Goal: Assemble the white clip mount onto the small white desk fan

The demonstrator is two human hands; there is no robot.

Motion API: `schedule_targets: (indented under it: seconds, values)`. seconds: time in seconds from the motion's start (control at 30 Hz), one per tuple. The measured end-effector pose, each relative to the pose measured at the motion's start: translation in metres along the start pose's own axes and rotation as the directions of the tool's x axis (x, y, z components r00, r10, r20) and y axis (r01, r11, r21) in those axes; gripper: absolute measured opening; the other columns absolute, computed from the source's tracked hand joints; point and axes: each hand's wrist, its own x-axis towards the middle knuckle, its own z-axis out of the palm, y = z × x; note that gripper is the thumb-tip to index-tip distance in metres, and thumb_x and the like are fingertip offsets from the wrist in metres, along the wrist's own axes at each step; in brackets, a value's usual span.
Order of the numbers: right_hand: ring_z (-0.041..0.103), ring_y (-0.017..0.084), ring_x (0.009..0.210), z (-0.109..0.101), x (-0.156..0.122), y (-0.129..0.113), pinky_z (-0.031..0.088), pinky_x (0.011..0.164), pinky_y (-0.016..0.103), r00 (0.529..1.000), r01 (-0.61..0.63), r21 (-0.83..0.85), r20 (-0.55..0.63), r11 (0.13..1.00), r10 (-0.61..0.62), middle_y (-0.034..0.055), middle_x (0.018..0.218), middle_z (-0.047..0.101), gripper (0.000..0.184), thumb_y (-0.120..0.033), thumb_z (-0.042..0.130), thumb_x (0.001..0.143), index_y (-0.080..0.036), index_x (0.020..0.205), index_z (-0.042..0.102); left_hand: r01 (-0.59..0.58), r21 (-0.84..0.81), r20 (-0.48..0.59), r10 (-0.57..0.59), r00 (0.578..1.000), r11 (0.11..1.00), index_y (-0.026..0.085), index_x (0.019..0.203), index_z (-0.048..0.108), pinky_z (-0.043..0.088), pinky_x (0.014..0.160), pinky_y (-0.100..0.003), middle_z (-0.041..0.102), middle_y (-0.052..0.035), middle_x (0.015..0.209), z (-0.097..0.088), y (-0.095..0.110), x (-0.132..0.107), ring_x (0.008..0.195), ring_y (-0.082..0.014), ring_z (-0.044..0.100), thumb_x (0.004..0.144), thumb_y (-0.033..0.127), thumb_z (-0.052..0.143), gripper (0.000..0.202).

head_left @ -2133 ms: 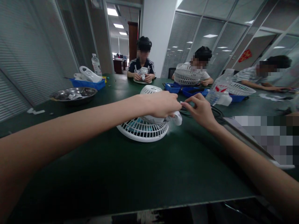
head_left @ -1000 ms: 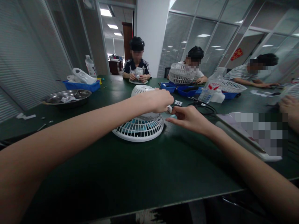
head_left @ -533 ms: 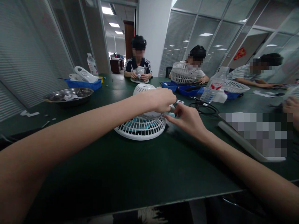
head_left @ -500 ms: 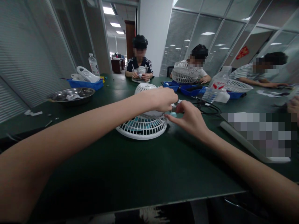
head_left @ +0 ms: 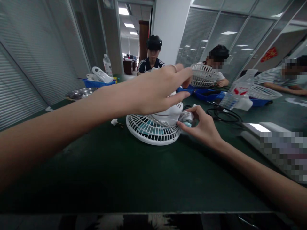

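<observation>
A white fan (head_left: 153, 127) lies grille-down on the dark green table (head_left: 120, 179), its motor housing (head_left: 171, 112) facing up. My left hand (head_left: 155, 91) hovers above the housing with fingers stretched out toward the far side, holding nothing. My right hand (head_left: 203, 126) rests on the table at the fan's right edge, fingers pinched round a small white and pale blue part (head_left: 187, 118) by the housing. A small white piece (head_left: 114, 121) lies left of the grille.
A metal bowl (head_left: 79, 93) and a blue tray (head_left: 97, 83) with white parts stand far left. Blue trays (head_left: 206, 94), fan grilles, a water bottle (head_left: 233, 92) and a black cable (head_left: 222, 114) lie far right. Three people sit across the table. A flat white object (head_left: 259, 131) lies right.
My left hand has lifted off the motor housing and opened, reaching forward. My right hand stays pinched at the fan's right side. The view has shifted left.
</observation>
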Motion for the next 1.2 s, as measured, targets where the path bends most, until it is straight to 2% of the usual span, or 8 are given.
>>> schedule_targets:
  seconds: [0.13, 0.23, 0.43, 0.53, 0.63, 0.87, 1.03, 1.2]
  values:
    - [0.06, 0.023, 0.072, -0.002, -0.003, -0.013, 0.046, 0.059, 0.032, 1.0, -0.026, -0.059, 0.014, 0.998, 0.027, 0.0063, 0.083, 0.063, 0.049, -0.057, 0.072, 0.071, -0.02, 0.094, 0.051, 0.141, 0.125, -0.036, -0.137, 0.99, 0.982, 0.021, 0.119, 0.056, 0.045, 0.084, -0.037, 0.057, -0.0043, 0.12, -0.012, -0.012, -0.05, 0.108, -0.0292, 0.058, 0.091, 0.048, 0.034, 0.045]
    - [0.058, 0.022, 0.066, -0.004, -0.005, -0.02, 0.044, 0.053, 0.032, 0.999, 0.011, -0.104, 0.039, 0.995, -0.007, 0.0063, 0.081, 0.061, 0.052, -0.062, 0.072, 0.068, -0.021, 0.09, 0.05, 0.225, 0.22, -0.095, -0.209, 0.973, 0.949, 0.018, 0.117, 0.054, 0.047, 0.078, -0.036, 0.061, -0.0065, 0.111, -0.01, -0.025, -0.084, 0.097, -0.0257, 0.06, 0.093, 0.044, 0.035, 0.04]
    - [0.059, 0.025, 0.061, -0.005, -0.007, -0.016, 0.046, 0.051, 0.037, 0.992, 0.126, -0.171, 0.05, 0.977, -0.119, 0.0084, 0.08, 0.062, 0.065, -0.073, 0.07, 0.063, -0.021, 0.098, 0.05, 0.437, 0.082, -0.256, -0.405, 0.878, 0.896, 0.013, 0.12, 0.051, 0.047, 0.068, -0.031, 0.066, -0.0096, 0.103, 0.027, -0.067, -0.124, 0.079, -0.019, 0.063, 0.097, 0.034, 0.034, 0.035]
    - [0.055, 0.023, 0.055, -0.007, -0.008, -0.016, 0.043, 0.047, 0.036, 0.97, 0.243, -0.26, 0.072, 0.935, -0.232, 0.0073, 0.076, 0.061, 0.066, -0.075, 0.066, 0.065, -0.022, 0.102, 0.05, 0.382, 0.128, -0.105, -0.371, 0.923, 0.915, 0.012, 0.118, 0.055, 0.049, 0.071, -0.032, 0.067, -0.0106, 0.105, 0.052, -0.083, -0.13, 0.085, -0.0213, 0.065, 0.097, 0.031, 0.034, 0.035]
    - [0.053, 0.021, 0.05, -0.01, -0.008, -0.015, 0.041, 0.043, 0.034, 0.958, 0.285, -0.293, 0.099, 0.913, -0.268, 0.0053, 0.071, 0.058, 0.064, -0.076, 0.062, 0.068, -0.023, 0.104, 0.051, 0.276, 0.187, 0.0, -0.281, 0.96, 0.943, 0.013, 0.113, 0.059, 0.05, 0.076, -0.033, 0.066, -0.0101, 0.106, 0.064, -0.086, -0.131, 0.091, -0.0218, 0.064, 0.098, 0.03, 0.034, 0.034]
    - [0.057, 0.023, 0.051, -0.014, -0.008, -0.021, 0.044, 0.042, 0.037, 0.975, 0.216, -0.194, 0.096, 0.957, -0.2, 0.0064, 0.075, 0.065, 0.059, -0.073, 0.066, 0.067, -0.025, 0.1, 0.057, 0.165, 0.141, 0.123, -0.183, 0.975, 0.976, 0.015, 0.113, 0.061, 0.048, 0.084, -0.033, 0.065, -0.0093, 0.109, 0.065, -0.073, -0.129, 0.096, -0.0202, 0.06, 0.096, 0.03, 0.04, 0.031]
    - [0.048, 0.016, 0.043, -0.007, -0.01, -0.032, 0.037, 0.034, 0.03, 0.994, -0.014, -0.026, 0.106, 1.0, 0.017, 0.0037, 0.07, 0.062, 0.052, -0.063, 0.071, 0.069, -0.023, 0.097, 0.053, 0.074, 0.162, 0.191, -0.105, 0.976, 0.984, 0.016, 0.108, 0.064, 0.047, 0.088, -0.039, 0.066, -0.0095, 0.108, 0.069, -0.068, -0.128, 0.099, -0.023, 0.059, 0.095, 0.033, 0.042, 0.031]
    - [0.059, 0.023, 0.067, 0.002, -0.012, -0.039, 0.049, 0.054, 0.036, 0.999, -0.04, -0.028, 0.023, 0.999, 0.041, 0.0055, 0.082, 0.06, 0.049, -0.06, 0.073, 0.069, -0.023, 0.093, 0.05, 0.054, 0.212, 0.216, -0.101, 0.971, 0.976, 0.015, 0.101, 0.067, 0.047, 0.088, -0.042, 0.066, -0.0119, 0.108, 0.071, -0.066, -0.128, 0.101, -0.0264, 0.058, 0.091, 0.031, 0.045, 0.03]
